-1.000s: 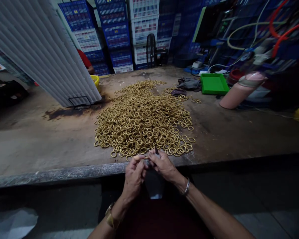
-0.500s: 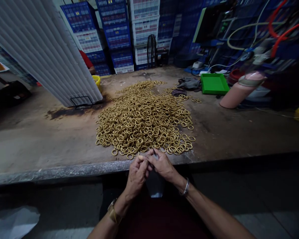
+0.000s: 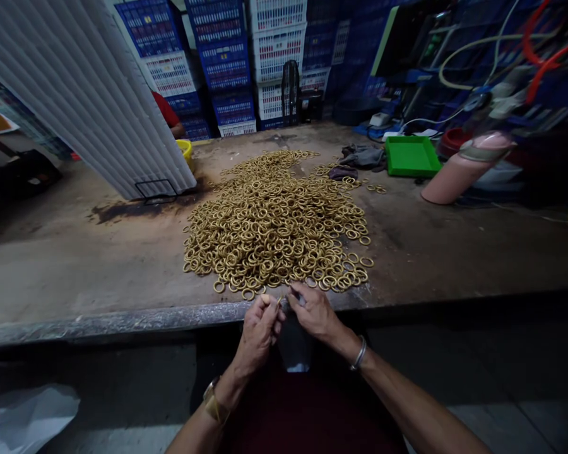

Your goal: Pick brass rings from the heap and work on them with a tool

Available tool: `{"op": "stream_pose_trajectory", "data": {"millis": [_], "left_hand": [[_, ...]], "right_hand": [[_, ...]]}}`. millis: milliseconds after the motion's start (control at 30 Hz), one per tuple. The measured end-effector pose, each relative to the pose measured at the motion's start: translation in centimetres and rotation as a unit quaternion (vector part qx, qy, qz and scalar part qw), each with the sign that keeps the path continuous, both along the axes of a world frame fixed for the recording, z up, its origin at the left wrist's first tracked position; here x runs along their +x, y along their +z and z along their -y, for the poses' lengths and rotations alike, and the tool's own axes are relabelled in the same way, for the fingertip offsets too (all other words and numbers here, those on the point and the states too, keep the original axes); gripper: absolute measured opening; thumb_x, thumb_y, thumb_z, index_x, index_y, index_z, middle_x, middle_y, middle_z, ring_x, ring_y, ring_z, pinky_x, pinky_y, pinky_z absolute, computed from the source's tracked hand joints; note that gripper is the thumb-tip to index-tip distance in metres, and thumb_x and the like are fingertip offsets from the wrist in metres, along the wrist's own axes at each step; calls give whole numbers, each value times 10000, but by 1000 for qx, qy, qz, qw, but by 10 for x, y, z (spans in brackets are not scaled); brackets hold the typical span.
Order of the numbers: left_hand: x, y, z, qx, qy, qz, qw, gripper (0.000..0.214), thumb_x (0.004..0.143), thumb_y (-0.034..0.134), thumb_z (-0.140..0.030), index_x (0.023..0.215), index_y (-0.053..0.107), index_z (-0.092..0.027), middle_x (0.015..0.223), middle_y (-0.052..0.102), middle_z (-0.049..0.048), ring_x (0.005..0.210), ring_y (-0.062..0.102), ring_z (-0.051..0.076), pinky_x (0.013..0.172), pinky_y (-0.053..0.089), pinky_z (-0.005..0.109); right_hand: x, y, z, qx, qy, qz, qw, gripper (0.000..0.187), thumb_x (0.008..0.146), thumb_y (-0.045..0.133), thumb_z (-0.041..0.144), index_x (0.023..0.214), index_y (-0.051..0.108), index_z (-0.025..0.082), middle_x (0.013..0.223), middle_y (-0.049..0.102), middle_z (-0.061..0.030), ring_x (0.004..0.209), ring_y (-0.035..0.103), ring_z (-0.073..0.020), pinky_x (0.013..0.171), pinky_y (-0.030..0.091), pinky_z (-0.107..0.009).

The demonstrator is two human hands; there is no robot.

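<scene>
A big heap of brass-coloured rings (image 3: pixel 274 221) lies on the workbench in front of me. My left hand (image 3: pixel 259 328) is pinched shut near the bench's front edge, with a ring (image 3: pixel 279 301) seen edge-on between thumb and forefinger. Just to its right, a small gap away, my right hand (image 3: pixel 315 312) is closed. Its fingers hide most of what they grip; a small dark tip showed there earlier, and I cannot make out its kind. Both hands are just in front of the heap's nearest rings.
A corrugated grey panel (image 3: pixel 99 101) leans at left beside a yellow container (image 3: pixel 185 150). Grey gloves (image 3: pixel 362 156), a green tray (image 3: pixel 413 157) and a pink bottle (image 3: pixel 464 170) stand at the back right. Stacked crates (image 3: pixel 222 63) rise behind; a person's red sleeve (image 3: pixel 165 112) shows past the panel.
My hands were touching and have come slightly apart, the right moving rightward. The ring in my left fingers shows now, and the dark tip at my right hand no longer shows clearly.
</scene>
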State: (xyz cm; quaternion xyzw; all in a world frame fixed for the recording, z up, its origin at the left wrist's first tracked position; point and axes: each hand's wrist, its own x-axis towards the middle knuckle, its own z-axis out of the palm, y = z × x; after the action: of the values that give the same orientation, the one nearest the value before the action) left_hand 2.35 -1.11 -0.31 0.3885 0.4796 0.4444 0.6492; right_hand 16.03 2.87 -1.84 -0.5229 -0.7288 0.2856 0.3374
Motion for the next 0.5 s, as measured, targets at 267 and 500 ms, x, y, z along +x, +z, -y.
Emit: {"op": "stream_pose_trajectory", "data": {"millis": [267, 500], "left_hand": [[-1, -1, -2, 6, 2, -29, 1000, 289, 797, 468, -473, 761, 442, -187, 555, 427, -67, 404, 312, 36, 375, 226, 147], [-4, 4, 1, 28, 1, -56, 998, 313, 773, 502, -480, 713, 446, -178, 600, 480, -44, 427, 367, 36, 387, 269, 148]], "right_hand": [[2, 4, 9, 0, 95, 137, 986, 181, 664, 423, 101, 753, 539, 207, 628, 566, 4, 577, 474, -126, 543, 257, -233], [4, 9, 4, -36, 120, 149, 981, 164, 723, 426, 140, 759, 567, 216, 644, 586, 1, 589, 496, -129, 545, 256, -236]]}}
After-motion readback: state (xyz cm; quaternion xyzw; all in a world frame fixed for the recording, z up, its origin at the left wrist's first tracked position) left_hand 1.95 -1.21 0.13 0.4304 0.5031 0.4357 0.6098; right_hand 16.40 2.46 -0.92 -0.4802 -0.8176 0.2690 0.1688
